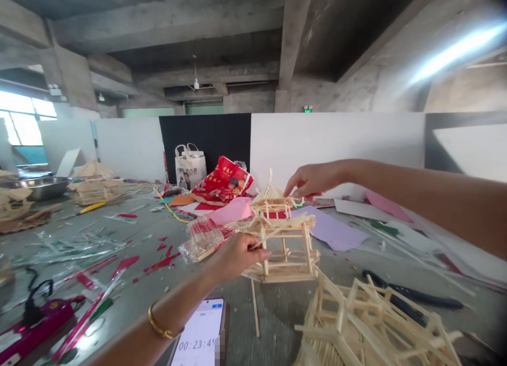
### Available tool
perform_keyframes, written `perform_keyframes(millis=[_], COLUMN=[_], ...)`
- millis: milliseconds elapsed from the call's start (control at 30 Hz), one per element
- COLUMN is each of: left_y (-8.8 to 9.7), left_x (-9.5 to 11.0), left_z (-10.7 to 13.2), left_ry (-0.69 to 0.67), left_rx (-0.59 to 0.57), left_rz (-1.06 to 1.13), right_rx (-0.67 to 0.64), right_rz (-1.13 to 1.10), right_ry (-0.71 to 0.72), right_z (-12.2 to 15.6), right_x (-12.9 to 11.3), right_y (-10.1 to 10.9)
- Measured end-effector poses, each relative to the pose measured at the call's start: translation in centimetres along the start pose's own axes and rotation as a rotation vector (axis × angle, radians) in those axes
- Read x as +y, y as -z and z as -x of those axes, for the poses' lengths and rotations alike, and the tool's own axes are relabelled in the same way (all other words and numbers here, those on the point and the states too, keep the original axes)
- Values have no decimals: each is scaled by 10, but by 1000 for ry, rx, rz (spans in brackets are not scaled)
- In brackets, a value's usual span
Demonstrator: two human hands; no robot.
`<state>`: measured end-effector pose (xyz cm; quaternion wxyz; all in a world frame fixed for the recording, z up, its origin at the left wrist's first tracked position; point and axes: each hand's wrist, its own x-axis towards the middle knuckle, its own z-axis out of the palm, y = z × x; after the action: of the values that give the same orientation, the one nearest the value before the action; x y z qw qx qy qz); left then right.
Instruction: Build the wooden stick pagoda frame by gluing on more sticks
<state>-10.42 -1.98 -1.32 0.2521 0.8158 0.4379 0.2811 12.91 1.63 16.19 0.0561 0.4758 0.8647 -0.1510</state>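
A tiered pavilion model [285, 277] of thin wooden sticks, with a pointed roof, stands in front of me. My left hand [240, 256] is closed around a post at its lower left side. My right hand [312, 180] reaches in from the right, its bent fingers at the right edge of the upper roof; the fingertips are partly hidden there. Below the model a loose stick [255, 308] points toward me. At the lower right lies a second stick framework [356, 324], with black-handled pliers [420, 297] beyond it.
A phone [200, 329] showing a timer lies below my left forearm. Left are a magenta power strip [39, 324], plastic wrappers [67, 252] and red scraps. Bundled sticks [204, 239], a red bag [222, 182], and purple paper [336, 231] surround the model.
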Motion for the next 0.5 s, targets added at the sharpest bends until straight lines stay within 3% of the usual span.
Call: perform_keyframes(millis=[233, 500], left_y=[9, 15], left_x=[-3, -4], left_z=[-13, -12], left_ry=[90, 111], left_rx=[-51, -76], left_rz=[47, 38], right_rx=[135, 219], right_rz=[-6, -26], right_ry=[-9, 42], right_z=[42, 100], right_x=[21, 66], right_y=[3, -33])
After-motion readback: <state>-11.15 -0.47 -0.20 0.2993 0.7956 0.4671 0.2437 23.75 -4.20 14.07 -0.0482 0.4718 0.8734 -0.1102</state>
